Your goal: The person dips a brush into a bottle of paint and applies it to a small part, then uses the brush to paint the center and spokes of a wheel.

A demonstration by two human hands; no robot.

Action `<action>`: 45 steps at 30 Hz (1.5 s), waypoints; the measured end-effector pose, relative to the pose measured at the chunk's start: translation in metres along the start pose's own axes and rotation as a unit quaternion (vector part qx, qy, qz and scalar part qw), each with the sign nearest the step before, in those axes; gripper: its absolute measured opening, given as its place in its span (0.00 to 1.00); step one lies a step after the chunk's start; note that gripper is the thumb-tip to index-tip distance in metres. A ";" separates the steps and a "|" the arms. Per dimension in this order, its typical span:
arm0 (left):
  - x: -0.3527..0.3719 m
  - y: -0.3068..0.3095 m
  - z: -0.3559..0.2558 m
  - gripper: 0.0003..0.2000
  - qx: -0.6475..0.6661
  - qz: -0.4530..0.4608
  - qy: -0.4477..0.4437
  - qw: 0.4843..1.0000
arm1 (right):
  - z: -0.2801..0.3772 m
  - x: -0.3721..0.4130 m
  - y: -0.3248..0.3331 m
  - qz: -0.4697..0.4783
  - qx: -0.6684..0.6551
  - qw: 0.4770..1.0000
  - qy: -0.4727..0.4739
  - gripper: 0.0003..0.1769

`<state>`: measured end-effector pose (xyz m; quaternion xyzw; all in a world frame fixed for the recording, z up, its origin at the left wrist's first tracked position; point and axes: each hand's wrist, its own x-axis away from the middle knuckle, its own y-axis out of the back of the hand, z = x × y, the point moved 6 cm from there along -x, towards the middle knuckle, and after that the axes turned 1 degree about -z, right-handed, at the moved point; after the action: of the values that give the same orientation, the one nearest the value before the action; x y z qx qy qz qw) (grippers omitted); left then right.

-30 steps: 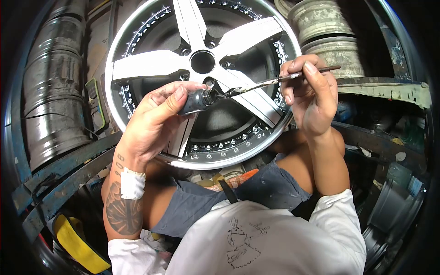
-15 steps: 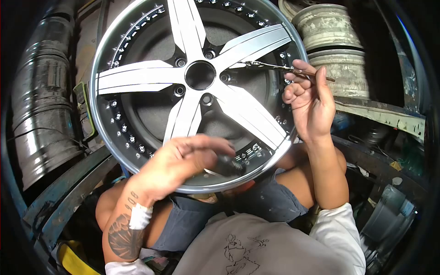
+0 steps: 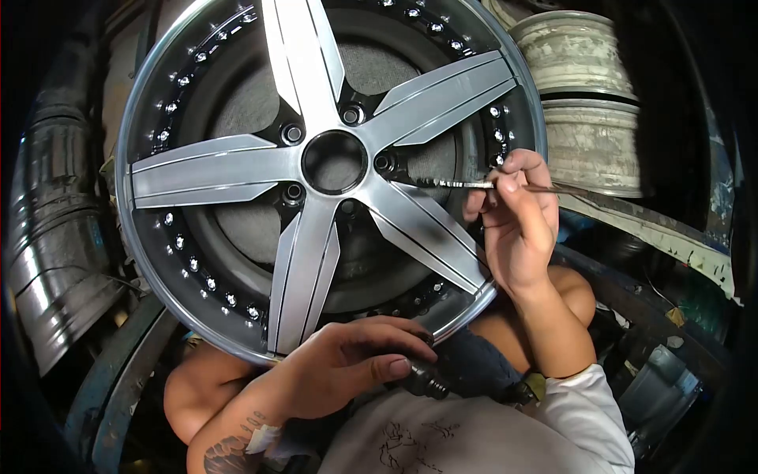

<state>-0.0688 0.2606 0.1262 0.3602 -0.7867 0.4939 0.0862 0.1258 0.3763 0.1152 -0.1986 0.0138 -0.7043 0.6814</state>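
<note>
A five-spoke silver alloy wheel [image 3: 213, 170] with a black barrel and a ring of rim bolts leans upright in front of me, its lower rim against my knees. My right hand [image 3: 513, 225] pinches a thin paintbrush [image 3: 458, 184] level, with the bristle tip close to the hub, at the base of the right-hand spoke. My left hand [image 3: 347, 365] is low, below the wheel's rim near my lap, fingers wrapped around a small dark paint bottle [image 3: 426, 383].
Two bare, dirty rims [image 3: 588, 103] are stacked at the upper right. Dark cylindrical drums [image 3: 47, 237] stand on the left. Painted metal rack bars [image 3: 118, 387] cross the lower left, and more metal parts [image 3: 655, 387] lie at the lower right.
The left hand has dropped with the bottle from in front of the hub down to my lap. The brush left the bottle's mouth and moved to the spoke near the hub. The wheel looms closer.
</note>
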 end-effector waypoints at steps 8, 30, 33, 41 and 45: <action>-0.007 0.004 0.011 0.10 0.046 -0.006 0.014 0.999 | -0.012 0.001 -0.009 0.085 0.100 0.991 0.034 0.16; -0.005 0.011 0.008 0.10 0.130 -0.019 -0.020 0.991 | -0.033 -0.008 -0.015 0.007 0.146 0.989 -0.004 0.10; -0.005 0.012 0.006 0.10 0.128 -0.019 -0.021 0.991 | -0.034 -0.008 -0.014 -0.004 0.149 0.989 0.000 0.09; -0.004 0.012 0.002 0.10 0.133 -0.012 -0.024 0.991 | -0.031 -0.011 -0.014 -0.007 0.108 0.994 0.002 0.08; -0.002 0.011 0.002 0.10 0.135 -0.015 -0.018 0.991 | -0.029 -0.011 -0.014 0.028 0.063 0.997 0.019 0.10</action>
<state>-0.0738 0.2627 0.1158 0.3891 -0.7085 0.5879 0.0304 0.1033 0.3805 0.0900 -0.1416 -0.0123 -0.6882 0.7114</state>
